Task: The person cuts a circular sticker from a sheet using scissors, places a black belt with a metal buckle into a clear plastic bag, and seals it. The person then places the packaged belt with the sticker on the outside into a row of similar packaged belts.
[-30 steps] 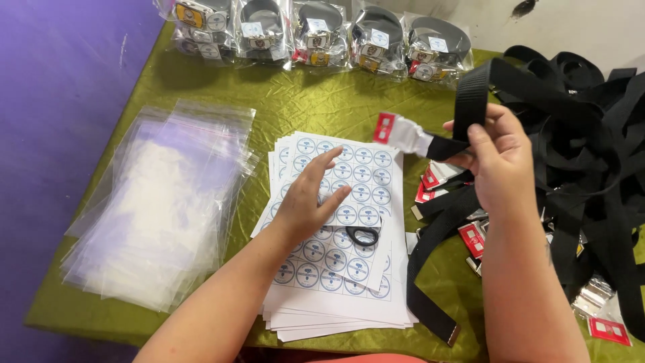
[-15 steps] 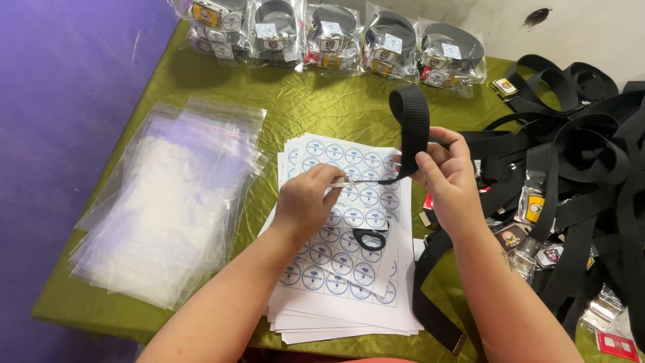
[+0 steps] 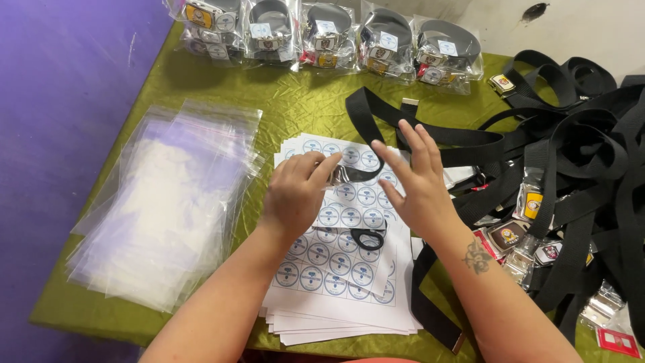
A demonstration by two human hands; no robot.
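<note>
Two hands work over the sticker sheets. My left hand has its fingers pinched together on the metal buckle of a black belt. My right hand hovers flat, fingers spread and holding nothing, just right of the buckle; the strap runs far behind it.
</note>
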